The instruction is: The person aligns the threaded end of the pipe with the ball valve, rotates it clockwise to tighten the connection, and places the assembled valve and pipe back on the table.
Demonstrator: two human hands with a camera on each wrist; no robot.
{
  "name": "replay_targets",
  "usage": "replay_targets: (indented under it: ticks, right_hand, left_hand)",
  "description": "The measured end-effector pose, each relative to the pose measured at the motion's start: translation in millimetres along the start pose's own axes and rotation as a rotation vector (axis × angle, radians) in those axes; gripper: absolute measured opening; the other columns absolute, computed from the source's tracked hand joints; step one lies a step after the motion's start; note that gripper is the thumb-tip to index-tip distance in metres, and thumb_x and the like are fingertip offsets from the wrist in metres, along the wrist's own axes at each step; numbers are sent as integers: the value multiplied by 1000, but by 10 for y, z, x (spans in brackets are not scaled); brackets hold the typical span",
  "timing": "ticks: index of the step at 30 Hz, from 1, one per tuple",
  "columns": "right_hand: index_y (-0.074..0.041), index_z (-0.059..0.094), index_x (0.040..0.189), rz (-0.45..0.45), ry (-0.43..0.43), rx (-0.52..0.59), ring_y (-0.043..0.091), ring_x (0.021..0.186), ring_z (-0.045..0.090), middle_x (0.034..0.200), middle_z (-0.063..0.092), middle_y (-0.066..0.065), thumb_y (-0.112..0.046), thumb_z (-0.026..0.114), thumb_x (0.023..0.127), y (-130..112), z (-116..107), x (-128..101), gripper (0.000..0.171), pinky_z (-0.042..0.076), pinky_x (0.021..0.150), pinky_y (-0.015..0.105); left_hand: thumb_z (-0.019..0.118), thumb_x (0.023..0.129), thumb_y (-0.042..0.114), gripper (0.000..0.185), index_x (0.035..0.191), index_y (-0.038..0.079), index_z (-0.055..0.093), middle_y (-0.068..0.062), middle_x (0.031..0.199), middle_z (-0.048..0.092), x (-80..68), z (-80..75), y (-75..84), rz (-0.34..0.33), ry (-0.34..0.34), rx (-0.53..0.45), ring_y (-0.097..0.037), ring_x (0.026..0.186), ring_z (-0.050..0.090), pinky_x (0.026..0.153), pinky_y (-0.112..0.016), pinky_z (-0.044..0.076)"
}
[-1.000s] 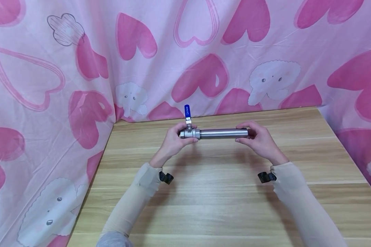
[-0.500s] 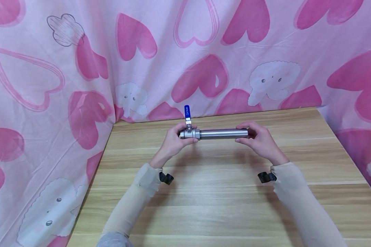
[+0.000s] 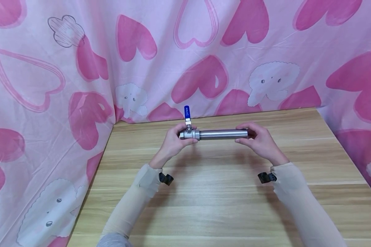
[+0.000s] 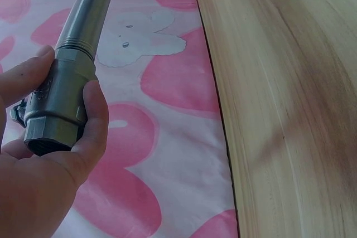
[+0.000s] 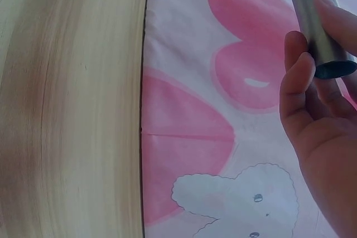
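A metal ball valve (image 3: 190, 134) with a blue lever handle (image 3: 187, 112) is joined to a straight steel pipe (image 3: 223, 134), held level above the table. My left hand (image 3: 172, 141) grips the valve body between thumb and fingers, the lever pointing away from me. At the pipe's far right end, my right hand (image 3: 262, 139) pinches it with thumb and fingers. Threads (image 4: 77, 47) show where pipe meets valve in the left wrist view. The right wrist view shows the pipe's open end (image 5: 336, 69) facing the right palm.
Below the hands lies a wood-grain table (image 3: 216, 192), carrying the shadows of both arms. Pink heart-print cloth (image 3: 160, 79) hangs behind it and along both sides. Small black devices (image 3: 166, 178) are strapped at both wrists.
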State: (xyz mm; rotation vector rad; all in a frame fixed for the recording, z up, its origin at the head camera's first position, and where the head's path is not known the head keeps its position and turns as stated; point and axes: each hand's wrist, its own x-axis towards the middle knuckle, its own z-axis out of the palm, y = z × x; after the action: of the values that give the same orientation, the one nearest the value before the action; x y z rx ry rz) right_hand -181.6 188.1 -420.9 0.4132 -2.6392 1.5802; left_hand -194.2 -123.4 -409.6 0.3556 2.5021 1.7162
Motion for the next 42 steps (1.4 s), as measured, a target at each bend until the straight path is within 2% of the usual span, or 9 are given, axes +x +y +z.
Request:
replay_targets:
  ticks: [7, 15, 21, 32, 42]
  right_hand:
    - [-12, 63, 120, 18, -11, -12, 15, 85, 60, 108, 65, 10, -17, 78, 82, 17, -6, -2, 41, 51, 70, 19]
    - [-11, 61, 121, 6, -10, 5, 13, 83, 59, 108, 64, 12, -20, 76, 84, 5, -12, -1, 41, 50, 68, 18]
    - [-9, 61, 122, -2, -13, 6, 13, 82, 57, 106, 63, 12, -21, 74, 85, 0, -15, -3, 41, 50, 66, 19]
    - [-13, 62, 120, 20, -3, 1, 18, 81, 55, 106, 64, 8, -24, 72, 87, 41, -9, -3, 36, 48, 63, 23]
    - [-14, 63, 120, 26, -8, 2, 15, 80, 52, 105, 63, 6, -28, 69, 90, 24, -15, -10, 33, 46, 63, 23]
  left_hand:
    - [84, 73, 14, 49, 119, 9, 66, -3, 114, 68, -5, 6, 5, -10, 3, 0, -19, 98, 57, 84, -30, 47]
    - [84, 74, 14, 47, 118, 12, 67, -3, 114, 68, -7, 9, 17, -16, 7, -5, -18, 98, 58, 84, -29, 48]
    - [84, 73, 14, 49, 119, 10, 66, -4, 114, 68, -3, 12, 17, -11, 6, -5, -18, 97, 57, 84, -30, 48]
    - [84, 74, 16, 47, 117, 12, 67, -2, 112, 68, -4, 15, 23, -19, 9, 20, -19, 97, 57, 84, -31, 47]
    - [84, 73, 16, 48, 118, 16, 67, -1, 114, 67, -8, 9, 35, -32, -3, 7, -19, 99, 57, 85, -32, 47]
